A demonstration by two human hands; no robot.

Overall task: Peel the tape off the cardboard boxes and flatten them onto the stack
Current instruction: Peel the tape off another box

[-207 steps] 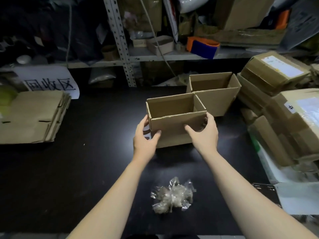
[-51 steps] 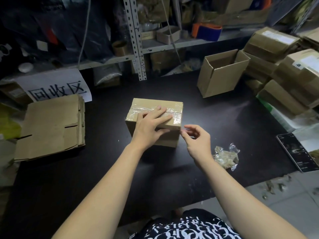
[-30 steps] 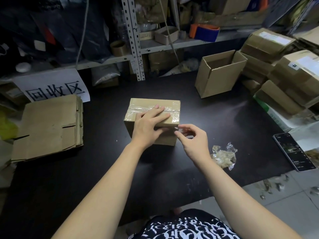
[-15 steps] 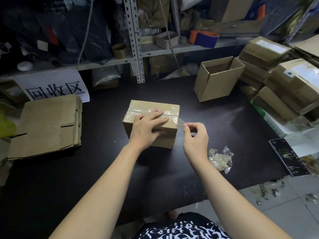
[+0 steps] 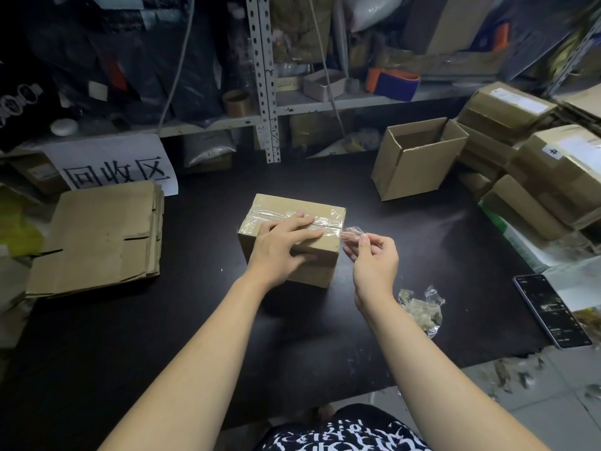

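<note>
**Item:** small brown cardboard box [image 5: 320, 255], sealed, centre of black table surface [image 5: 195, 320].
**Clear tape strip** [image 5: 328, 220]: runs L–R across box top. Free end is lifted off box's R edge.
**R hand** [image 5: 374, 255]: thumb + forefinger pinch free end, just beside box. Nearer hand to tape.
**L hand** [image 5: 283, 245]: fingers straight, pressing flat on box top, over strip.
**Est.:** pull goes along strip axis, so L hand likely must shift.
**Stack of flattened brown cardboard** [image 5: 97, 236]: L edge of surface, well apart.
</note>
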